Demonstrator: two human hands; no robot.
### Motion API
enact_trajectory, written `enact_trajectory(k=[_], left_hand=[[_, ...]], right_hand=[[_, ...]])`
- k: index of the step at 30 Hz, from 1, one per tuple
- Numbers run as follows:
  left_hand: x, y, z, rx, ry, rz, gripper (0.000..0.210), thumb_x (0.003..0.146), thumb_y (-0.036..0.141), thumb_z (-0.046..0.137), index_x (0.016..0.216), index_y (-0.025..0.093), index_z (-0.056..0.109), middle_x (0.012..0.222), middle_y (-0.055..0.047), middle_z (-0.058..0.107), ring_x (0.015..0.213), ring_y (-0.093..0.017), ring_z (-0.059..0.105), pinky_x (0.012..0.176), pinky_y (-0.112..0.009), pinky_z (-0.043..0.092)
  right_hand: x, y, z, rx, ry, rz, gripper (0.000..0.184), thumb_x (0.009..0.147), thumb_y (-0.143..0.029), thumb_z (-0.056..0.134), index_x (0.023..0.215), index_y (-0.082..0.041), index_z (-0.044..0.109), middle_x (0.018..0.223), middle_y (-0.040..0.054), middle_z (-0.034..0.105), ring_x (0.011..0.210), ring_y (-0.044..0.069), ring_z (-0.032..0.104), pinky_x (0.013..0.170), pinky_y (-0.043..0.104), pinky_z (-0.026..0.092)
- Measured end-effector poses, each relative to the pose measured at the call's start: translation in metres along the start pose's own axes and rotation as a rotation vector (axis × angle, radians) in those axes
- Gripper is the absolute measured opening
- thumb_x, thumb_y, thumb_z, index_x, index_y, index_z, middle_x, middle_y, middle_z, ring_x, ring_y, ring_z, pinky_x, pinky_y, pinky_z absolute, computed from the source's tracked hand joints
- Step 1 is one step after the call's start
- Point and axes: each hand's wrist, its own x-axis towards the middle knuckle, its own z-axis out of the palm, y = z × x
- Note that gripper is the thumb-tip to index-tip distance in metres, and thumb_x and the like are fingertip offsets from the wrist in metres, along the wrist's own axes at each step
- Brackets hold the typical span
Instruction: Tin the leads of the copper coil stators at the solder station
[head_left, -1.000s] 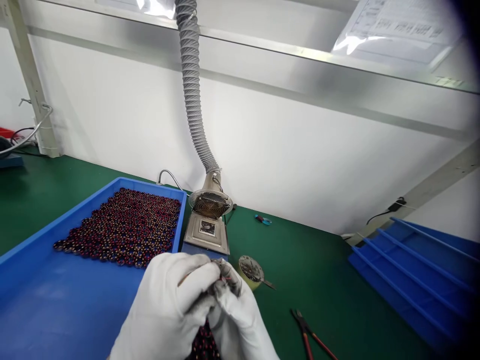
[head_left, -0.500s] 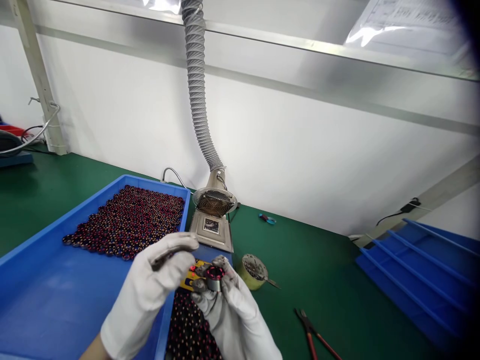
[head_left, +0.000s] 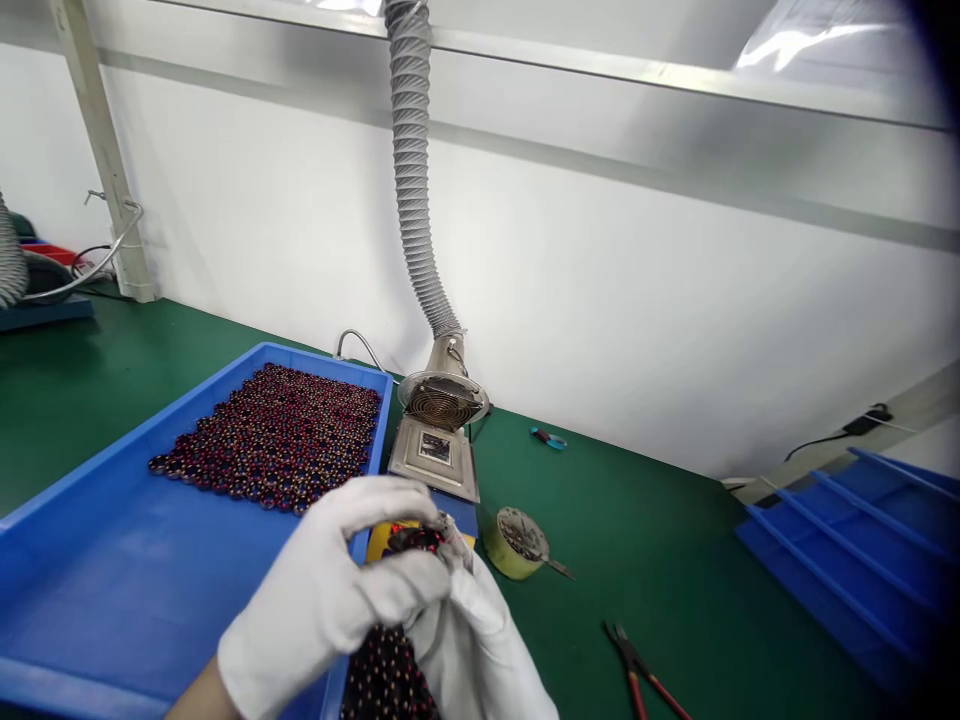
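The small dark ring (head_left: 430,541) sits between both gloved hands, apparently pinched by the right hand's (head_left: 476,625) fingers. The left hand (head_left: 337,585) curls over it, hiding whether its fingertips press. Below lie more rings (head_left: 386,675); leftward, a blue tray (head_left: 172,600); beyond, a metal-topped unit (head_left: 435,458); rightward, a tin (head_left: 513,562) and pliers (head_left: 630,660).
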Motion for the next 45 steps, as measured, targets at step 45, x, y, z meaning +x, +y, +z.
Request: enact_trajectory(k=[45], left_hand=[[-0.003,0.001,0.009,-0.656,0.045,-0.266,0.006,0.068,0.022,0.068,0.064,0.019,0.064,0.073,-0.001,0.063,0.070,-0.013,0.057,0.065,-0.020,0.045]], right_hand=[[-0.023,-0.008,0.010,0.033,0.053,-0.001,0.039,0.053,-0.044,0.078,0.085,-0.025,0.067,0.086,0.0059,0.070,0.081,0.026,0.066,0.080,0.042,0.050]])
